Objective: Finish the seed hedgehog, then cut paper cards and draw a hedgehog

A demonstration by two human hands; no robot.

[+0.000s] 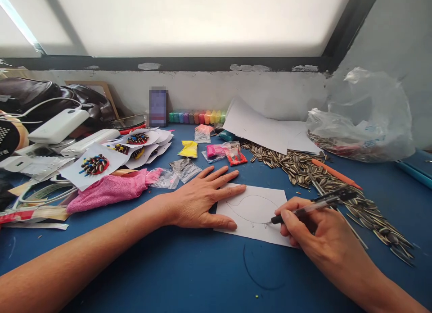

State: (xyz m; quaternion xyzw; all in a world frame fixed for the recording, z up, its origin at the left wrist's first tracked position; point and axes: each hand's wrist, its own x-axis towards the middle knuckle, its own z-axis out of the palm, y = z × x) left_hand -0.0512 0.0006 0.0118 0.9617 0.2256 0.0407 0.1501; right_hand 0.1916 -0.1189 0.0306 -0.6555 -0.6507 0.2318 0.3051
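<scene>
A small sheet of white paper (pixel 236 220) lies on the blue table, bearing a thin outline drawing of a rounded body with a pointed snout and two short legs. My left hand (pixel 202 200) rests flat with fingers spread, its thumb and some fingers over the paper's left side. In my right hand (pixel 313 227) is a black pen (pixel 297 212) with a clear barrel, gripped near its tip. The pen tip is at the second leg of the drawing. My right hand covers the paper's lower right corner.
Striped sunflower seeds (pixel 297 169) spread across the right, with an orange stick-like tool (pixel 337 174) among them. Behind stand a plastic bag (pixel 364 124), white sheets (pixel 259 128), colored clay blocks (pixel 199 117) and a phone (pixel 158 106). Seed-decorated cards (pixel 72 169) and a pink cloth (pixel 111 192) lie left.
</scene>
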